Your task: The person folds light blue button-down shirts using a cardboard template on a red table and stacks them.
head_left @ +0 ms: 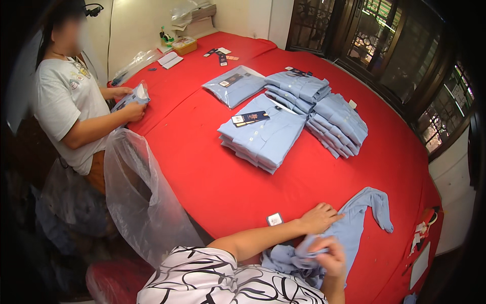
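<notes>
A loose light-blue shirt (pixel 354 223) lies crumpled on the red table (pixel 212 172) at its near edge, one sleeve stretched out to the right. My left hand (pixel 318 218) lies on the shirt's upper part with fingers curled onto the cloth. Just below it, my right hand (pixel 329 257) grips a bunched fold of the same shirt. A small white-and-red tag (pixel 274 219) sits on the table beside my left wrist.
Stacks of folded blue shirts (pixel 263 136) (pixel 338 124) (pixel 298 87) and a bagged shirt (pixel 234 85) fill the table's middle. A person at the left holds a bagged shirt (pixel 134 97). A large clear plastic bag (pixel 136 192) hangs off the left edge. Papers (pixel 420 263) lie at the right.
</notes>
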The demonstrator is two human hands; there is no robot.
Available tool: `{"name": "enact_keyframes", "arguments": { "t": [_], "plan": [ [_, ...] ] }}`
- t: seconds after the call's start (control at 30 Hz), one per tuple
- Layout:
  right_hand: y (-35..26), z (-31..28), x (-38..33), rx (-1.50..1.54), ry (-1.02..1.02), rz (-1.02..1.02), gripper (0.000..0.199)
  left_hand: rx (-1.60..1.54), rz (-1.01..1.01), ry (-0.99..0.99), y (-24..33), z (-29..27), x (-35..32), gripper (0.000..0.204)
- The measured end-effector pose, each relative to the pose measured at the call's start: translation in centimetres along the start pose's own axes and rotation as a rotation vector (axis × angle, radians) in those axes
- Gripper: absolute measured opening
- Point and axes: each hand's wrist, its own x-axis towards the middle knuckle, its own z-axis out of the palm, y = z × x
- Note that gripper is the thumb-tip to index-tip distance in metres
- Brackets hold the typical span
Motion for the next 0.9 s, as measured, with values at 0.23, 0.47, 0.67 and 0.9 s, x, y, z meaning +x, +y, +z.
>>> {"name": "enact_keyframes", "arguments": {
  "t": [0.23,0.47,0.67,0.9],
  "plan": [
    [-5.9,-2.3,-4.5,-0.101,-0.234,-0.555,0.021,-0.309,-0.132,-0.447,3.2,-2.4,0.7,0.048],
    [-12.8,-3.4,-11.0,-0.214,-0.104,-0.823,0.006,-0.405,-0.200,-0.488,6.3,-7.6,-0.7,0.036],
    [-17.9,-7.9,-18.6,-0.416,0.155,-0.859,0.009,-0.224,0.002,-0.001,12.5,-3.1,-3.1,0.027],
    [-21.1,-17.0,-23.0,-0.614,0.599,-0.704,0.013,-0.790,-0.466,-0.281,21.1,-15.9,-10.6,0.036]
  ]
}}
